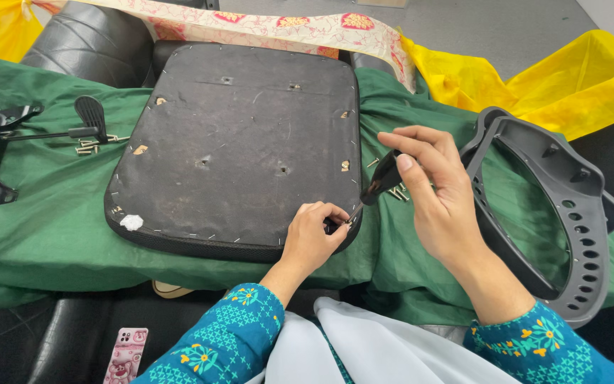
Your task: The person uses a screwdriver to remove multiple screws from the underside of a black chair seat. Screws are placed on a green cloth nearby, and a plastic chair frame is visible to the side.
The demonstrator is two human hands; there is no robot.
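Green cloth [51, 227] covers a black couch, with the upturned dark chair seat pan [239, 146] lying on it. Left hand [312, 238] pinches the seat's near right edge. Right hand [431, 188] grips a black-handled screwdriver [381, 179], tip there. Loose screws [398, 192] and a grey plastic backrest frame [570, 213] lie right.

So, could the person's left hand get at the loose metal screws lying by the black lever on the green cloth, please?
Probably yes. The left hand is pinching at the near edge of the black upturned seat pad, and the metal screws lie uncovered on the green cloth beyond the pad's left side; nothing blocks the way.
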